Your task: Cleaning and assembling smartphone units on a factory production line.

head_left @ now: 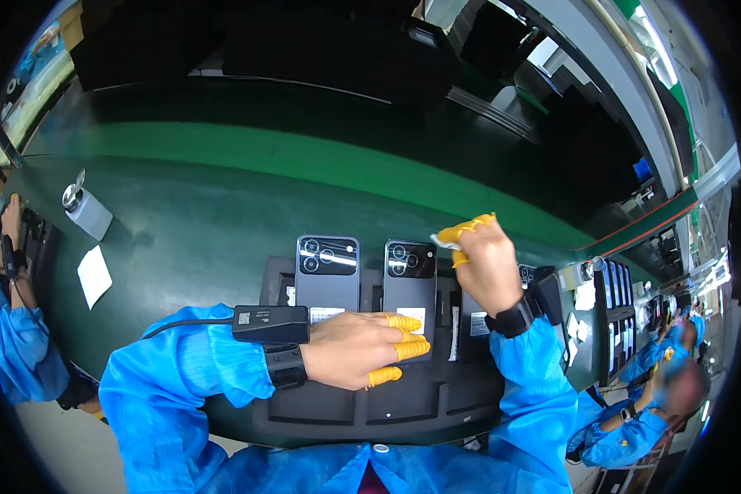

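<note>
My left hand (350, 350), with yellow finger cots, lies flat with its fingers stretched over the lower part of the middle grey phone (410, 290). That phone rests back-up, its dark camera panel toward the far side and a white label lower down. Above and right of it, my right hand (490, 263) is raised, its yellow-capped fingers closed on a small white wipe (446, 241). To the left, another grey phone (328, 288) also shows its camera panel. Both sit on a black compartment tray (313, 407). A third phone (528, 273) is mostly hidden behind my right hand and wrist.
A white pump bottle (88, 216) and a white sheet (95, 277) stand and lie on the green table (189, 214) at left. At right are another bottle (578, 274) and a rack of phones (616, 292). Blue-sleeved people work on both sides.
</note>
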`<state>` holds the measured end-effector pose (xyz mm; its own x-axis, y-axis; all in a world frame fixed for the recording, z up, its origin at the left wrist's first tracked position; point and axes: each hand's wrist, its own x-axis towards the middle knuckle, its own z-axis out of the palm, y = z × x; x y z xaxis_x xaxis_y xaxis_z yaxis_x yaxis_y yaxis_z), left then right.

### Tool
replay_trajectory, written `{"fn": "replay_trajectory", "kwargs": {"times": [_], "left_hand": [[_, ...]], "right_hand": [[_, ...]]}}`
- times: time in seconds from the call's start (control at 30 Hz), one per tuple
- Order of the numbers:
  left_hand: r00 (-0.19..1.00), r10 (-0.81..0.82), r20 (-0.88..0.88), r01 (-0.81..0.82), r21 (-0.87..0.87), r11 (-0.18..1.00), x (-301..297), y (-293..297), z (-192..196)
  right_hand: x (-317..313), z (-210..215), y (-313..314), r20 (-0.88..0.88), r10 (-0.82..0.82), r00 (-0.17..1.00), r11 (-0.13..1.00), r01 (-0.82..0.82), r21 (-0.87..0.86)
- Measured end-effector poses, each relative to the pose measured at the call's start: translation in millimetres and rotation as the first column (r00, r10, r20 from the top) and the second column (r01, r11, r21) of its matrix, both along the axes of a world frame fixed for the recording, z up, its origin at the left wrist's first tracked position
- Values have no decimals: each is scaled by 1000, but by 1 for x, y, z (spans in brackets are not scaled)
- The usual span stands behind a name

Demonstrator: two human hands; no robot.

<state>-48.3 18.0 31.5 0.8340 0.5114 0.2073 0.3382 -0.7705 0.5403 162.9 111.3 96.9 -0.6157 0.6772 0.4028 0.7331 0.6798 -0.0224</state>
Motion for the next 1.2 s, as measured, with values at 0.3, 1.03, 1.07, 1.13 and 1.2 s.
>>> {"fn": "replay_trajectory", "kwargs": {"times": [0.3,1.03,1.07,1.13,1.2], "left_hand": [[983,-3,185,-19,115,993,5,4,-7],[983,28,184,-59,161,985,4,1,-7],[985,20,172,-47,151,987,4,2,-7],[987,12,162,-36,142,989,3,3,-7],[990,10,142,-27,119,993,4,4,-8]], "right_hand": [[-30,-21,-5,29,236,971,958,-238,160],[-20,-20,-13,-187,247,951,959,-268,-92],[-21,-21,-14,-186,248,951,959,-268,-92],[-22,-21,-16,-168,234,958,964,-251,-86],[-24,-24,-16,-179,243,954,965,-257,-60]]}}
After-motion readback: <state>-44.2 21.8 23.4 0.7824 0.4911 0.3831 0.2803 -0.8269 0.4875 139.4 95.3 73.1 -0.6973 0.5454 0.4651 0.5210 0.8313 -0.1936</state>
